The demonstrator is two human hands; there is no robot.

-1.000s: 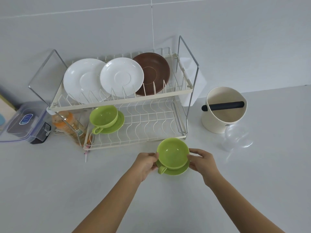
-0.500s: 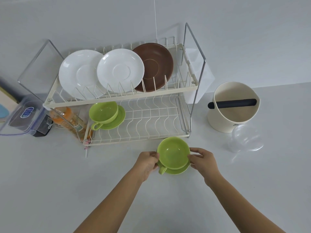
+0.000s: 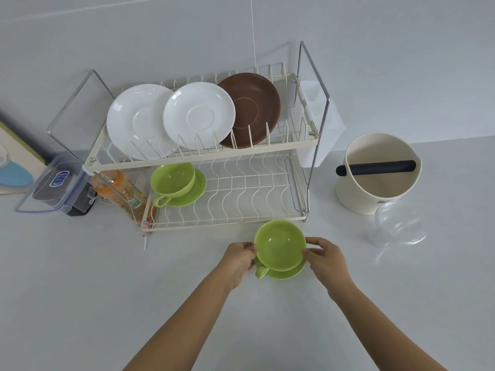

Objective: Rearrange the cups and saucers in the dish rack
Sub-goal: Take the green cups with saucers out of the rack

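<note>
Both hands grip one green set low in the centre of the frame: the left hand [image 3: 239, 259] pinches the left rim of the green saucer [image 3: 284, 273] and the right hand [image 3: 325, 257] pinches the right side, with the green cup [image 3: 280, 245] seated on it, handle pointing to the lower left. Compared with the earlier frames the grip is unchanged, but the set now sits closer to the front rail of the dish rack [image 3: 203, 156], its far rim almost at the lower tier's front right corner. Whether the saucer touches the counter [image 3: 80, 290] or is lifted off it cannot be told. On the lower tier a second green cup on its saucer [image 3: 176, 183] occupies the left end; the wires to its right, across the middle and right of that tier, are bare. The upper tier holds two white saucers [image 3: 166, 119] and a brown saucer [image 3: 251, 108] standing on edge. At right, well apart from the hands, stand a cream tub with a black bar [image 3: 377, 175] and a clear plastic lid [image 3: 396, 226]. At far left lie a clear lidded box [image 3: 56, 183] and an orange bottle [image 3: 120, 194] beside the rack.
</note>
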